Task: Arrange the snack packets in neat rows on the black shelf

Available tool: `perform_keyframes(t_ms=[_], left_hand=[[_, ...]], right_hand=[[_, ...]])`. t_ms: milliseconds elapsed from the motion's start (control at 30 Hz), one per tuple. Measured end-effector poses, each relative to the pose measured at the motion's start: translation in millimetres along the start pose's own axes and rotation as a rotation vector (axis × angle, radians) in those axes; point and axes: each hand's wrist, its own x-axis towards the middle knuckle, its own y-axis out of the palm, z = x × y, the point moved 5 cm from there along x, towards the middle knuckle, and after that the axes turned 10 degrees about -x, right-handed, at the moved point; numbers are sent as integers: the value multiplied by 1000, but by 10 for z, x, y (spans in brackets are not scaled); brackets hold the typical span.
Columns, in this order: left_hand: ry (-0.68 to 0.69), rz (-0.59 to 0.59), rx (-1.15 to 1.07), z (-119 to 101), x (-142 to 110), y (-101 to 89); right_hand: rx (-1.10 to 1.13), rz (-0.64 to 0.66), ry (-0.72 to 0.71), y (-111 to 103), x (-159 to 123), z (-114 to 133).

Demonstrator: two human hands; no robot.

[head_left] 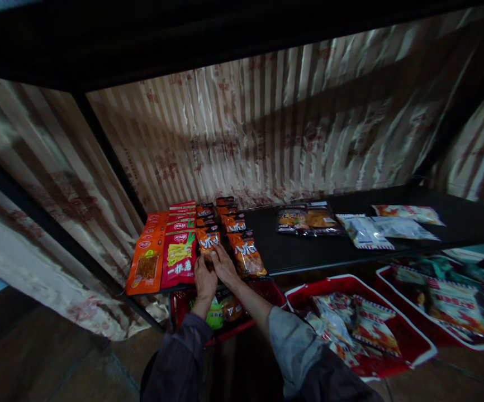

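The left hand (205,278) and right hand (225,267) touch a shiny orange-and-black plastic packet (209,239) near the flat black shelf's (304,254) front-left corner; whether gripped, I cannot tell. Straightening seems underway, next calling for alignment with the matching packets (204,211) behind.

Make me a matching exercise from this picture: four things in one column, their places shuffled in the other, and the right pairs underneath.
Things
1. Left hand and right hand
2. Striped curtain
3. Large dark packet
4. Large flat orange packet

Places
A. Lying mid-shelf, beside the pale packets
B. Hanging behind the black shelf
C. Lying at the shelf's left end
D. At a small orange-and-black snack packet, front of its row

Right pairs: 1-D, 2-B, 3-A, 4-C
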Motion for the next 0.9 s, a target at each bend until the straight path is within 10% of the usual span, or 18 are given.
perform_keyframes(t_ms=[900], left_hand=[[-3,13,14,-41,-158,-13]], right_hand=[[-41,54,-53,-27,-79,-31]])
